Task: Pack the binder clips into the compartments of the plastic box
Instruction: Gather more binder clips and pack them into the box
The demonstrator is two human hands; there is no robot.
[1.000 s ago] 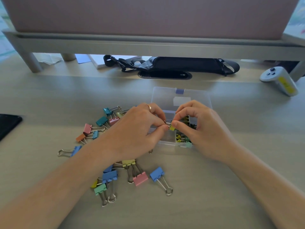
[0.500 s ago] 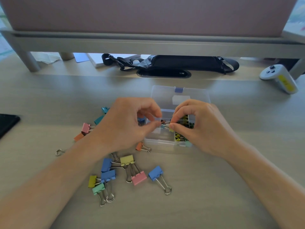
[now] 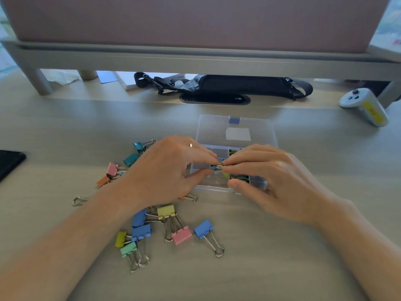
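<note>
Head view: at the centre of the frame, the left hand (image 3: 169,170) and right hand (image 3: 271,181) meet fingertip to fingertip over the open plastic box (image 3: 217,131). Together they pinch a small teal binder clip (image 3: 216,167) by its body and wire handles, just above the middle compartments. A ring (image 3: 190,144) shows on the left hand. Some right-hand compartments hold yellow and green clips, partly hidden by fingers. Loose binder clips (image 3: 203,228) lie scattered on the table (image 3: 282,257), left of and below the box. A black pouch (image 3: 227,85) sits at upper centre and a white controller (image 3: 364,105) at upper right.
</note>
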